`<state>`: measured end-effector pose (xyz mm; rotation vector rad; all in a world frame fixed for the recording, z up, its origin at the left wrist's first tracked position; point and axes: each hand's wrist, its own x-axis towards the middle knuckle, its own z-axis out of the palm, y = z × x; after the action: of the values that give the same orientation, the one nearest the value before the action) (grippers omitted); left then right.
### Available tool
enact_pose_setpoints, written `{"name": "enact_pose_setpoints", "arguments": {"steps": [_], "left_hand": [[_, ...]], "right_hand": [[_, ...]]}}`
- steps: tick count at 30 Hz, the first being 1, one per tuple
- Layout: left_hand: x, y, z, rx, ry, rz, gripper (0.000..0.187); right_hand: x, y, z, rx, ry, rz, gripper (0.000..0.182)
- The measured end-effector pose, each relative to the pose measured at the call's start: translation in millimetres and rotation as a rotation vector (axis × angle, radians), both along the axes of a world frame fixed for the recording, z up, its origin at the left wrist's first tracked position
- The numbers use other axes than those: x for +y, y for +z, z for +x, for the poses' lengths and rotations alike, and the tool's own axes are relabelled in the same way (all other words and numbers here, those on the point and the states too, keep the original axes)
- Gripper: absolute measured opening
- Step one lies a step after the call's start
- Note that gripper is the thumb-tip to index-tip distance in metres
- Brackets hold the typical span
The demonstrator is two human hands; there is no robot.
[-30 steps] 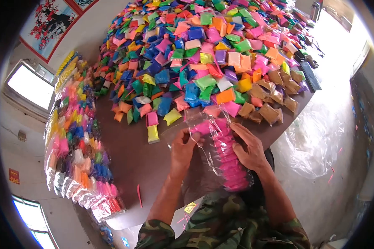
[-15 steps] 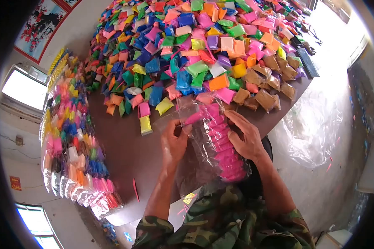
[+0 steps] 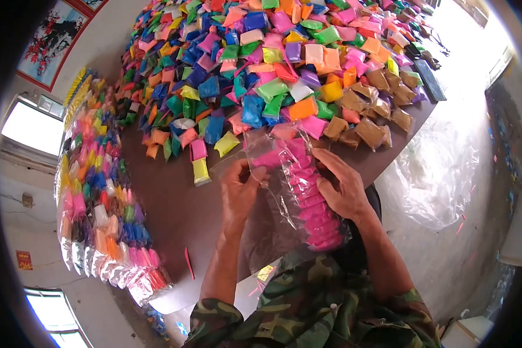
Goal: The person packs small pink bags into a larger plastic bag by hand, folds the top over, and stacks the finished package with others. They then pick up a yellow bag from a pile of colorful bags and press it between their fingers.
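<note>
A clear plastic bag [image 3: 269, 217] lies across both hands at the table's near edge. Inside it, bright pink packets [image 3: 313, 200] are stacked in a column along the right side, and the top one points left toward my left thumb. My left hand [image 3: 240, 188] pinches the bag's upper left part, thumb against fingers. Along the right side of the column, my right hand [image 3: 343, 188] grips the bag, with its fingers at the upper edge and its thumb pressed on the packets. Just beyond the bag lie a yellow packet [image 3: 227, 144] and a pink packet [image 3: 198, 149].
A big heap of coloured packets [image 3: 272, 58] covers the far part of the brown table [image 3: 174, 197]. Filled clear bags [image 3: 104, 203] line the left edge. A thin red stick [image 3: 189, 264] lies near them. Clear plastic sheeting [image 3: 435, 180] is on the floor at right.
The top pink packet in the bag has tipped up slightly at its left end. My left hand has shifted a little left, its thumb now straighter. My right hand keeps its hold.
</note>
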<state>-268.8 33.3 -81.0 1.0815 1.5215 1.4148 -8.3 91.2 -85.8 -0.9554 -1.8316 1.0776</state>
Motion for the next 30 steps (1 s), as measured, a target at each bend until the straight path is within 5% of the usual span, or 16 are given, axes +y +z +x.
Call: {"name": "enact_pose_setpoints", "arguments": {"steps": [12, 15, 24, 30], "left_hand": [[25, -11, 16, 0.232, -0.207, 0.096, 0.017], [31, -9, 18, 0.108, -0.242, 0.084, 0.020], [45, -8, 14, 0.211, -0.211, -0.061, 0.062], [54, 9, 11, 0.177, -0.307, -0.062, 0.042]], "right_hand": [[0, -1, 0, 0.016, -0.004, -0.035, 0.061], [0, -2, 0, 0.015, -0.004, -0.011, 0.061], [0, -2, 0, 0.008, -0.012, 0.049, 0.062], [1, -6, 1, 0.017, -0.013, 0.066, 0.063]]}}
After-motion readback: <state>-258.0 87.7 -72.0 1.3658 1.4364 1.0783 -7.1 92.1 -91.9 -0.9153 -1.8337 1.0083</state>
